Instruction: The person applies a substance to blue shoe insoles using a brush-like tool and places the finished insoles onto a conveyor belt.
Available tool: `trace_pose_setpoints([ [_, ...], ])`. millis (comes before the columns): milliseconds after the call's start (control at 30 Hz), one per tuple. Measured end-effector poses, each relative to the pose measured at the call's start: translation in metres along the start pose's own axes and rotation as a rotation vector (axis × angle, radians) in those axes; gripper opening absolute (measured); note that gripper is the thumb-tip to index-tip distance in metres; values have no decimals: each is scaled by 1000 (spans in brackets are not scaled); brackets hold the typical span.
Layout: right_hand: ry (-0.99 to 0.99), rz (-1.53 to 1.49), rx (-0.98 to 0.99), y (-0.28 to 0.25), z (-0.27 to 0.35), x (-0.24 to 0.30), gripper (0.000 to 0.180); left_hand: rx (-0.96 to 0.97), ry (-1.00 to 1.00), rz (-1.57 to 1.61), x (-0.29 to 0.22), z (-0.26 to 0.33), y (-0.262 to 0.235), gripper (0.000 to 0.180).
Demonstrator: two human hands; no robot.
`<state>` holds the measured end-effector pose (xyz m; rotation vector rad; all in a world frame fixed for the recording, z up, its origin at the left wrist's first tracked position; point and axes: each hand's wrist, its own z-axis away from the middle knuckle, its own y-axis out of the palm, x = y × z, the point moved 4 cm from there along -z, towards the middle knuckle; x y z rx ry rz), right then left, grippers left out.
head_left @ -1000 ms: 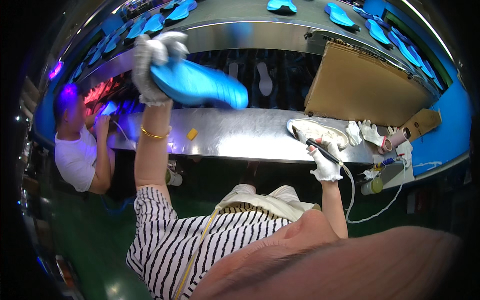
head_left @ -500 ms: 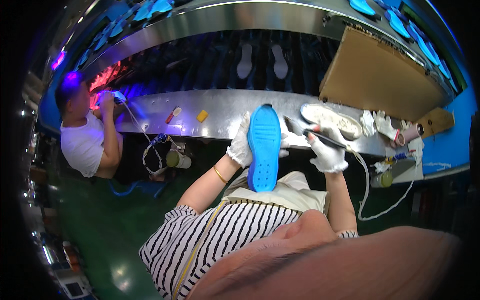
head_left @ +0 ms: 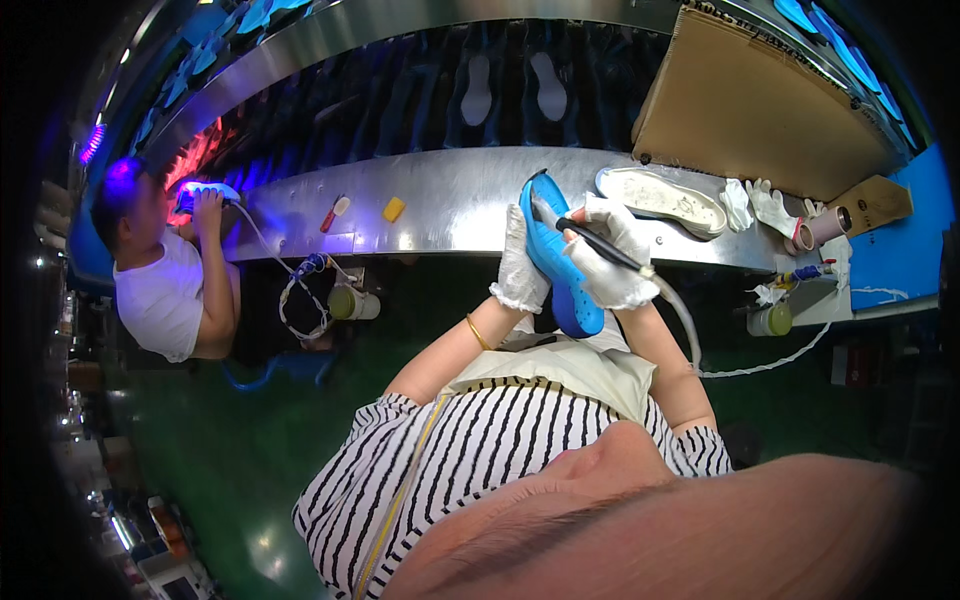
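A blue shoe sole [head_left: 550,250] is tilted up in front of my body at the near edge of the metal bench. My left hand [head_left: 522,268], in a white glove, grips it along its left side; some of those fingers are hidden behind the sole. My right hand [head_left: 618,262], in a white glove with bare fingertips showing, is wrapped round a brush with a black handle [head_left: 608,247]. The brush's tip lies against the upper part of the sole. From the handle's rear end a pale hose [head_left: 682,312] hangs down and runs off to the right.
On the metal bench [head_left: 440,200] lie a yellow block [head_left: 393,209], a small red-handled tool [head_left: 329,219], a white shoe-shaped tray [head_left: 665,203] and spare gloves [head_left: 770,207]. A cardboard sheet [head_left: 755,110] stands behind. Two insoles [head_left: 548,88] ride the dark conveyor. Another person [head_left: 165,290] works at left.
The sole has turned and tilted to the right, rising toward the bench. My right hand has come left, bringing the brush from beside the sole onto it.
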<state>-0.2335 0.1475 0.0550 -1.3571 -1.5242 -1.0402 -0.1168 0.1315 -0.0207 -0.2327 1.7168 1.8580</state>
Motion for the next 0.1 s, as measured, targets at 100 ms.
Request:
trace_pose_setpoints([
  [100,98,-33,-9,-7,4,-2,25,23,-77,25,-9,5,-9,66],
])
